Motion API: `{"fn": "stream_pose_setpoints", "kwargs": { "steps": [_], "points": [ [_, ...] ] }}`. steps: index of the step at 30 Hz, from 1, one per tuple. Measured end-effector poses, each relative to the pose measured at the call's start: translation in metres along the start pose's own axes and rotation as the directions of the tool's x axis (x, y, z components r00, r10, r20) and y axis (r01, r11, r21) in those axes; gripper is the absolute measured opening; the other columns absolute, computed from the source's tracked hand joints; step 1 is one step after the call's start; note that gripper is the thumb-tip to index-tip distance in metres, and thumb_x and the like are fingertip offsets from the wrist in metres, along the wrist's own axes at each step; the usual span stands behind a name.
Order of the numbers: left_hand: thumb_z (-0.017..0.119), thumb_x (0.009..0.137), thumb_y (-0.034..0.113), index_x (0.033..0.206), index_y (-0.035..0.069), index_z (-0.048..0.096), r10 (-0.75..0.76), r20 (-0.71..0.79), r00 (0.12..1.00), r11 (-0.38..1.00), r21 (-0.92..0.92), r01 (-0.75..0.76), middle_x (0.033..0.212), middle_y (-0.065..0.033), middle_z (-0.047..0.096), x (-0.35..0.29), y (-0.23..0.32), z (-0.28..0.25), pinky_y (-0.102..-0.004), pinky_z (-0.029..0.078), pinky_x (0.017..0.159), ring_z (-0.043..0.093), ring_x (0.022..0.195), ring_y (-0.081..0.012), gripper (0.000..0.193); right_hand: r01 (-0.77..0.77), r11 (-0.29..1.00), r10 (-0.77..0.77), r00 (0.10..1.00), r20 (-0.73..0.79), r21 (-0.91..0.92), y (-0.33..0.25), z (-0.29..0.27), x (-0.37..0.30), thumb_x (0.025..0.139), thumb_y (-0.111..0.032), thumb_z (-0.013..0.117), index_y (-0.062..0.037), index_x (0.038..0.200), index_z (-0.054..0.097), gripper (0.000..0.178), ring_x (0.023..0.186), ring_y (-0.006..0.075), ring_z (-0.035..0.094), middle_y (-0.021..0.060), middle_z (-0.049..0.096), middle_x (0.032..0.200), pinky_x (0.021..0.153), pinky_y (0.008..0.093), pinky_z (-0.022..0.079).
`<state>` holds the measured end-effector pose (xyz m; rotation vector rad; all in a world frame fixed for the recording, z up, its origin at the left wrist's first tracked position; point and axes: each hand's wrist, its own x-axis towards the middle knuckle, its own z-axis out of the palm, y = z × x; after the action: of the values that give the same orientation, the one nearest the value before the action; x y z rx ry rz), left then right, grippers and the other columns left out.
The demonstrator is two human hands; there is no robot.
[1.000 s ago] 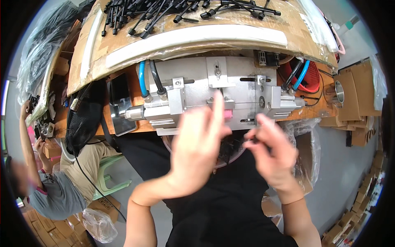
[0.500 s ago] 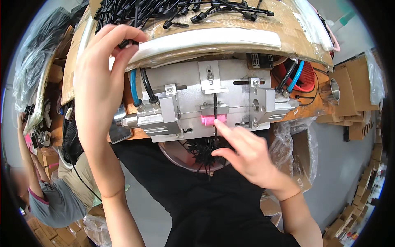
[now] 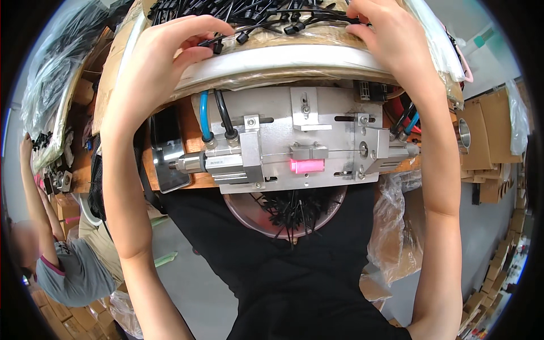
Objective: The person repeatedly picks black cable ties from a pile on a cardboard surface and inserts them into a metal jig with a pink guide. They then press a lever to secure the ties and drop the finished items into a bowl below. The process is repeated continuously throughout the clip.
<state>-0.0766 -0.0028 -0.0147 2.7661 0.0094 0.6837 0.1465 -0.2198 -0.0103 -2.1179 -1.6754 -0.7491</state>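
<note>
Black cable pieces with small plug ends lie heaped on the cardboard-covered bench top at the far edge of the view, above the metal fixture. The left hand reaches up to the heap with fingers curled and a little spread, fingertips touching the near cables; whether it grips one cannot be told. The right hand rests on the heap's right side, fingers bent down into the cables, its grasp hidden. Between the forearms sits the aluminium pneumatic fixture with a pink block at its middle and blue and black air hoses on its left. Just below it a round bowl holds more black pieces. Another person works at far left.
</note>
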Motion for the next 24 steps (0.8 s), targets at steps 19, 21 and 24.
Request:
{"fn": "stream_pose_setpoints", "kwargs": {
  "steps": [19,21,24],
  "points": [
    [0.064,0.079,0.0,0.133,-0.008,0.053,-0.209,-0.117,0.971,0.972,0.088,0.22,0.085,-0.0064,0.048,-0.112,0.177,0.144,-0.0286,0.048,0.067,0.051,0.073,-0.0174,0.056,-0.148,0.21,0.535,0.845,0.013,0.966,-0.004,-0.057,-0.023,0.1,-0.018,0.057,-0.0013,0.108,0.066,0.021,0.074,0.0137,0.057,0.0041,0.063,0.083,0.069,0.0258,0.047],
    [0.064,0.076,-0.002,0.135,-0.009,0.051,-0.226,-0.082,0.971,0.967,0.1,0.234,0.084,-0.0063,0.047,-0.113,0.182,0.147,-0.0283,0.048,0.068,0.051,0.073,-0.0173,0.061,-0.125,0.145,0.493,0.869,0.038,0.981,0.025,-0.069,-0.046,0.099,-0.018,0.059,-0.0011,0.115,0.064,0.023,0.085,0.0153,0.058,0.0089,0.065,0.098,0.077,0.0278,0.047],
    [0.063,0.072,-0.004,0.136,-0.009,0.049,-0.219,-0.078,0.973,0.965,0.132,0.228,0.084,-0.0062,0.046,-0.109,0.179,0.151,-0.0281,0.049,0.069,0.05,0.073,-0.0172,0.066,-0.139,0.212,0.45,0.893,0.03,0.967,0.047,-0.085,-0.083,0.102,-0.018,0.055,0.0018,0.127,0.057,0.032,0.098,0.016,0.054,0.0151,0.061,0.117,0.087,0.0276,0.044]
  ]
}}
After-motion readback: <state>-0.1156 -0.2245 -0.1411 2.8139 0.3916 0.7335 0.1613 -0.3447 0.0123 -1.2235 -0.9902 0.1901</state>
